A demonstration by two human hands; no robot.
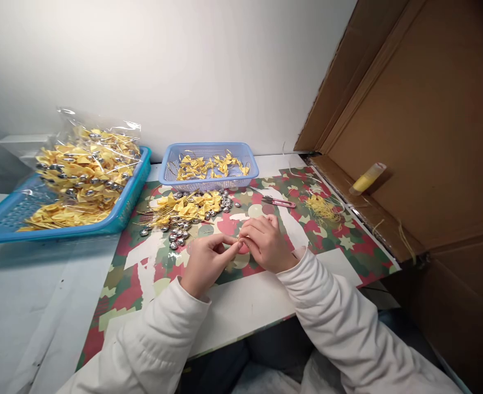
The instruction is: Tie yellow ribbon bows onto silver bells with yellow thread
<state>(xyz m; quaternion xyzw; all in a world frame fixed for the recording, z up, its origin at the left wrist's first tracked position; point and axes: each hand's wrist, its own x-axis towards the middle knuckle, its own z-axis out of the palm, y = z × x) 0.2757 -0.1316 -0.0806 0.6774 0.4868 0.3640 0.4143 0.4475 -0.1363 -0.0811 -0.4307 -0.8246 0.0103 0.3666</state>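
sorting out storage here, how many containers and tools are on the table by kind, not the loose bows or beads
Blue baskets: 2, a large one on the left with a clear bag of bows, a small one at the back
Pink thread snips: 1
Yellow tube: 1, lying against the cardboard
Total: 4

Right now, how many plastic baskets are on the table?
2. A large teal basket sits at the far left, holding a bag of yellow bows; a smaller light-blue basket sits behind the hands, against the wall. None looks hidden.
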